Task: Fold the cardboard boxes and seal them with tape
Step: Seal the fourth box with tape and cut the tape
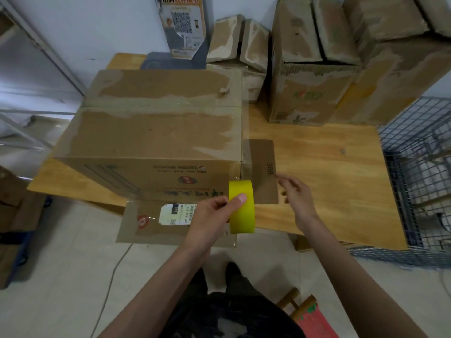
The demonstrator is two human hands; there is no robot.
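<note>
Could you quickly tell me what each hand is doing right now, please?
Left hand: grips the yellow tape roll.
Right hand: fingers loosely curled at the edge of the box flap; whether it holds it cannot be told.

A wooden tabletop (pixel 329 172) is sitting in the middle of the room. A wire cage (pixel 419 167) is standing just beside its right edge. At the back, a tall poster with a square code (pixel 183 25) is leaning against the wall, and a dark blue tray (pixel 166 62) is lying in front of it. A metal shelf frame (pixel 36 69) is standing on the left. A thin cable (pixel 109 284) is trailing over the pale tiled floor (pixel 61 276). A small wooden stool with a red seat (pixel 310 315) is waiting at the bottom right.
</note>
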